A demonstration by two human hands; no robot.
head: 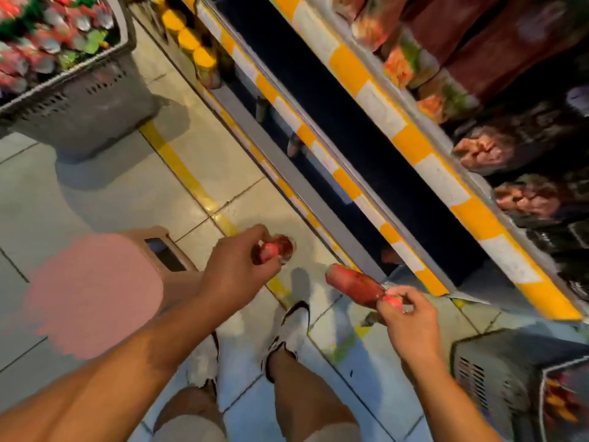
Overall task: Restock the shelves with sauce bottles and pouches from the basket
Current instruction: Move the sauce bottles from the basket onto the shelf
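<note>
- We look down on a shop aisle: tiled floor [95,199] with a yellow line, shelves [411,145] running diagonally from top centre to lower right.
- Left hand [236,266], centre of frame, has its fingers curled round the red cap end of a sauce bottle [282,247], which hangs over the floor.
- Right hand [411,317], lower right of centre, pinches the red cap of a second bottle [353,283], whose body points up-left toward the lowest shelf edge.
- Both bottles are in the air, near the shelves but not yet on them.
- A grey basket [89,100] at upper left is heaped with red and green packs, so we judge much stock is left to move.
- Another grey basket [497,378] at lower right shows some red and orange items inside; blur hides what they are.
- The upper shelves at right look well filled with pouches [446,94]; the lower shelf is dark, with yellow-lidded jars [204,60] at its far end.
- We judge the job midway: two bottles in transit, many items waiting.
- A pink stool [95,291] stands at left; white shoes [287,330] are below centre.
</note>
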